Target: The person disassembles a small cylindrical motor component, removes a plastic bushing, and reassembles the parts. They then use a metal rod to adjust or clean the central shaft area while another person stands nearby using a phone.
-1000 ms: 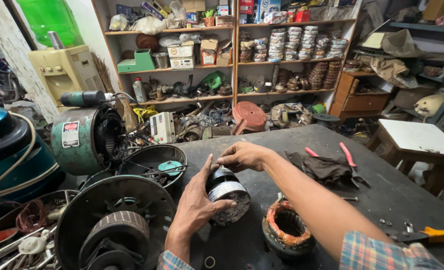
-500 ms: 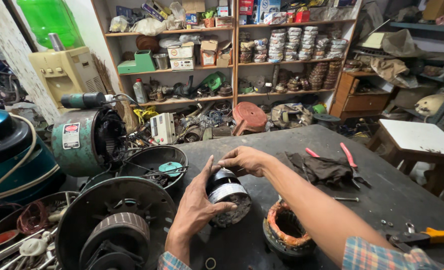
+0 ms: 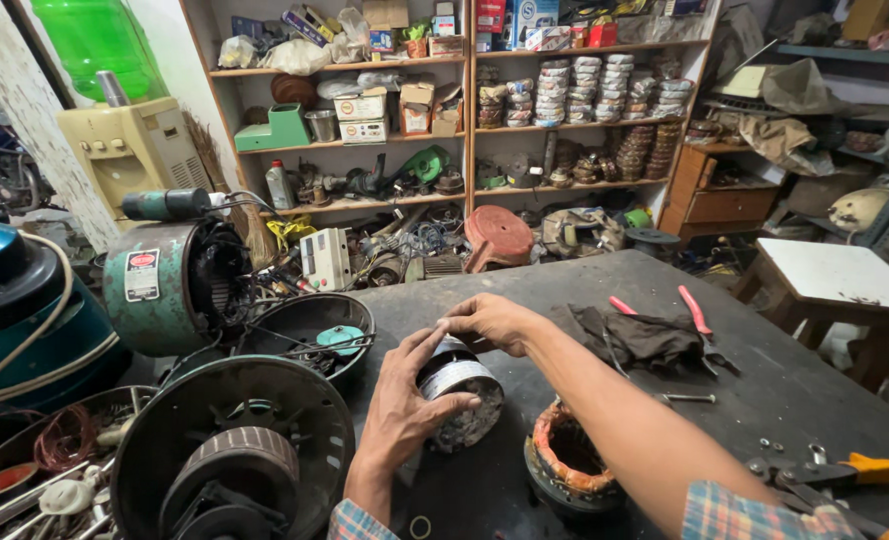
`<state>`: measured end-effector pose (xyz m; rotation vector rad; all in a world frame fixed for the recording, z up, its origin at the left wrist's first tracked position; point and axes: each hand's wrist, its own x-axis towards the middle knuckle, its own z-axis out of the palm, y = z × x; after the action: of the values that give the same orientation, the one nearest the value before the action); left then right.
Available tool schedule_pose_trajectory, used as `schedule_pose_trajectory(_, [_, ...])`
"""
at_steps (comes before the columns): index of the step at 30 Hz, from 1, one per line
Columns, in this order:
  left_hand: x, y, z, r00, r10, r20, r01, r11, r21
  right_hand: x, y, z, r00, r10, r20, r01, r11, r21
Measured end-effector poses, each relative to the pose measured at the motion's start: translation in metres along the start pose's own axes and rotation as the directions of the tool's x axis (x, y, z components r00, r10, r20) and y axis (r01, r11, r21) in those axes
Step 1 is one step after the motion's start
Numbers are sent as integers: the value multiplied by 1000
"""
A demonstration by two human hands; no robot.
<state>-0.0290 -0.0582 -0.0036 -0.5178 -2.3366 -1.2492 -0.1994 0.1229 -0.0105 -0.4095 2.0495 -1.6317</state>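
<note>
Both hands (image 3: 404, 400) (image 3: 494, 320) grip motor core (image 3: 459, 395); its top hidden.

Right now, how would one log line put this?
left hand: grips motor core | right hand: on its top | wound stator: beside, on dark table

**Packages and labels, placed from the wooden shelf unit**

Top shelf (image 3: 364, 65): cardboard box (image 3: 385, 13) at centre, blue-and-white carton (image 3: 530, 13) to its right, small red carton (image 3: 601, 35) further right. Second shelf: two white flat boxes (image 3: 362, 117) stacked, brown cartons (image 3: 417, 108) just right of them, green box (image 3: 282, 128) at left end. Below and left of unit: green motor housing (image 3: 169, 285) bearing red-and-white rectangular label (image 3: 142, 275). No screens seen.
</note>
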Motion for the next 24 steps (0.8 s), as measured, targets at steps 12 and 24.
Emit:
schedule_pose_trajectory(12, [1,-19,1,995,2,-99,-23,978,-208,13,7,3,998,20,52,-25,995,99])
schedule_pose_trajectory(24, [5,-53,27,867,-397,-300,120,752,-648,12,17,-14,985,86,149,-107,984,140])
